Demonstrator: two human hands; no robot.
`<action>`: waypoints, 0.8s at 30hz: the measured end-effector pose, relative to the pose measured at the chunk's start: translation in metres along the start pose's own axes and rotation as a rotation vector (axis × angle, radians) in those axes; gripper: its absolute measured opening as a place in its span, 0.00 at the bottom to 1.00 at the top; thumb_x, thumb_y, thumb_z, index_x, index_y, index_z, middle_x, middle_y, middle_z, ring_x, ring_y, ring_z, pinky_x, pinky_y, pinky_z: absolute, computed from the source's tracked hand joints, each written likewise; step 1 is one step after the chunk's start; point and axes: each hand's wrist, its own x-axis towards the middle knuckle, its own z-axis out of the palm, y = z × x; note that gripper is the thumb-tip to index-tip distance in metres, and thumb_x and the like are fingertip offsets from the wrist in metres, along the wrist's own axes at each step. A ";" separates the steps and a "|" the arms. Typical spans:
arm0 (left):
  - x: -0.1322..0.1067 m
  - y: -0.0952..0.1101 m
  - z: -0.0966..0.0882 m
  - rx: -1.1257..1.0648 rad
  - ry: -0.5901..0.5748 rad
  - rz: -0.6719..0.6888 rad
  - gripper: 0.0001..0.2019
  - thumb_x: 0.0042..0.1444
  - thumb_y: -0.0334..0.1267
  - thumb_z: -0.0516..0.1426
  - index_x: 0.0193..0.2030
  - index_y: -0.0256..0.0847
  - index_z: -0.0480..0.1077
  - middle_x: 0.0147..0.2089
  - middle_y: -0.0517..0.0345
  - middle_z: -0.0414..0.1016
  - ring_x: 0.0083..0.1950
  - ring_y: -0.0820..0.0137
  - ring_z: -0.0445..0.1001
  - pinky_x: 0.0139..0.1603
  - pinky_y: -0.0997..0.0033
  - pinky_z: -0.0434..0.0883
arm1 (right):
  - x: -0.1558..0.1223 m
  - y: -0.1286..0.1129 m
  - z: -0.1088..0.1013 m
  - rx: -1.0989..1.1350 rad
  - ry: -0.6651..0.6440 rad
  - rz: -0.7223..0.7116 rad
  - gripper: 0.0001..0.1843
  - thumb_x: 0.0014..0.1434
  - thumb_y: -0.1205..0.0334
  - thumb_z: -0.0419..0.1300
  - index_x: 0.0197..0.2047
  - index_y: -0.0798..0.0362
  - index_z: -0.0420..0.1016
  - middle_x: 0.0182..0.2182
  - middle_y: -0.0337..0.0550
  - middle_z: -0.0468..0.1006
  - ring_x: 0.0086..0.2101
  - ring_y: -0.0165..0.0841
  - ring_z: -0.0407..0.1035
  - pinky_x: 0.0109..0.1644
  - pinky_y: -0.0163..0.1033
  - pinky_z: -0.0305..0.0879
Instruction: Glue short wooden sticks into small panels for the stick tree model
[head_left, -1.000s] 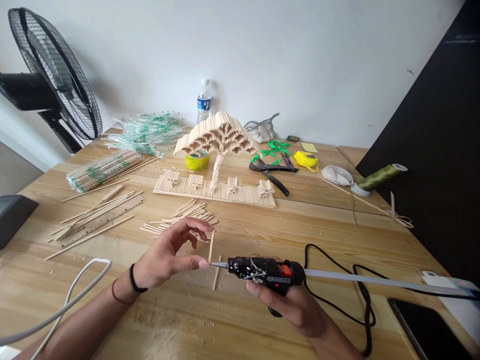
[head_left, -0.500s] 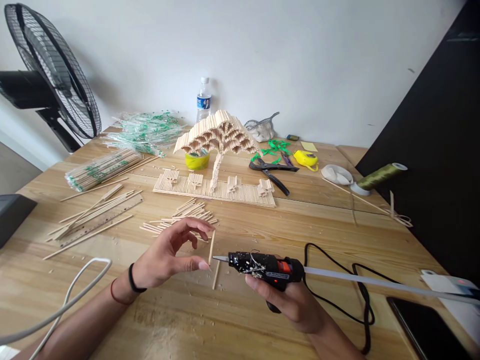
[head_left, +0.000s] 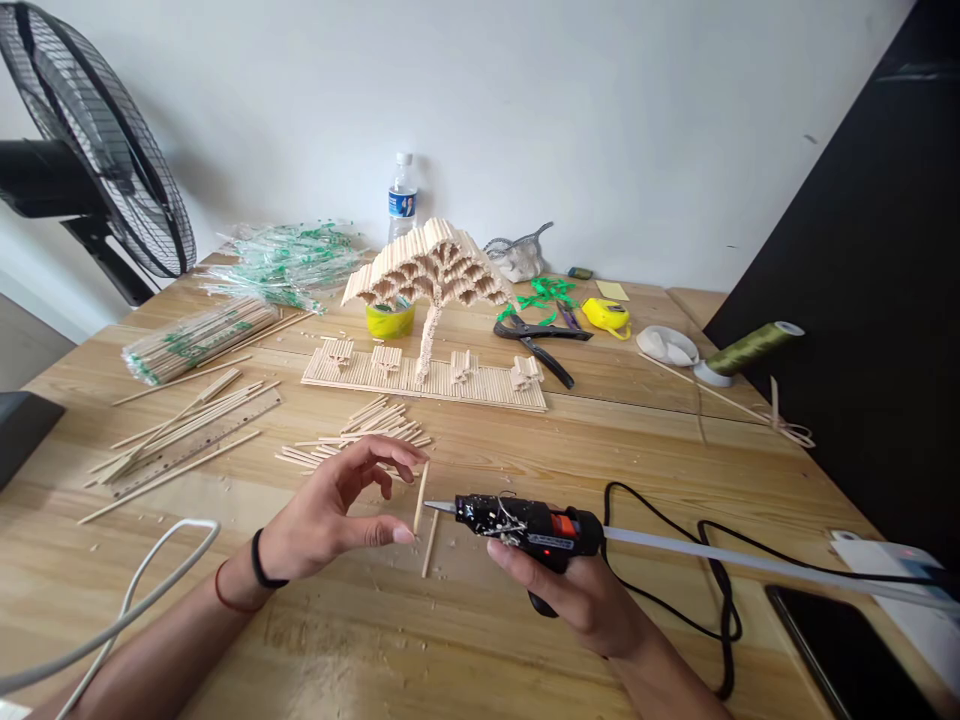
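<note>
Stick tree point(head_left: 420, 248) stands built; in front of it, my left fingers point(head_left: 381, 531) pinch a rod point(head_left: 421, 497), right fingers point(head_left: 523, 568) wrap the glue gun point(head_left: 501, 524); loose sticks point(head_left: 384, 426) lie unattached there.

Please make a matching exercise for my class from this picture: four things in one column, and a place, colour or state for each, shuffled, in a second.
Things:
1. glue gun
2. short stick
3. water bottle
4. tape measure

Places, colours, states:
A. upright, behind the stick-built tree
B. pinched in the left hand
C. yellow, lying on the table
D. gripped in the right hand

Pairs: 1-D, 2-B, 3-A, 4-C
</note>
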 end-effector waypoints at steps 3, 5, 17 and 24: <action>0.000 0.002 0.000 0.003 -0.012 0.002 0.24 0.55 0.35 0.74 0.58 0.51 0.77 0.62 0.54 0.77 0.57 0.66 0.74 0.53 0.69 0.69 | 0.000 -0.002 0.000 -0.004 0.014 0.001 0.21 0.70 0.44 0.60 0.31 0.50 0.72 0.28 0.40 0.68 0.32 0.37 0.64 0.38 0.40 0.66; 0.000 0.003 0.001 0.003 -0.015 0.000 0.24 0.55 0.35 0.74 0.58 0.50 0.76 0.61 0.52 0.76 0.56 0.65 0.74 0.52 0.68 0.69 | 0.001 -0.005 0.000 -0.006 0.033 0.002 0.20 0.69 0.44 0.60 0.31 0.50 0.73 0.28 0.40 0.69 0.32 0.37 0.64 0.38 0.40 0.67; -0.001 0.003 0.001 0.002 -0.021 -0.003 0.25 0.55 0.36 0.75 0.58 0.49 0.76 0.62 0.51 0.76 0.57 0.64 0.75 0.52 0.67 0.69 | 0.001 -0.008 -0.001 -0.029 0.058 0.002 0.19 0.70 0.48 0.59 0.31 0.50 0.70 0.27 0.39 0.67 0.32 0.36 0.62 0.39 0.40 0.66; -0.002 0.004 0.002 0.002 -0.033 -0.016 0.25 0.55 0.36 0.74 0.58 0.49 0.76 0.62 0.51 0.76 0.58 0.63 0.74 0.52 0.67 0.68 | 0.002 -0.009 -0.001 -0.029 0.072 -0.002 0.19 0.70 0.46 0.58 0.32 0.50 0.71 0.28 0.39 0.67 0.32 0.37 0.62 0.39 0.40 0.66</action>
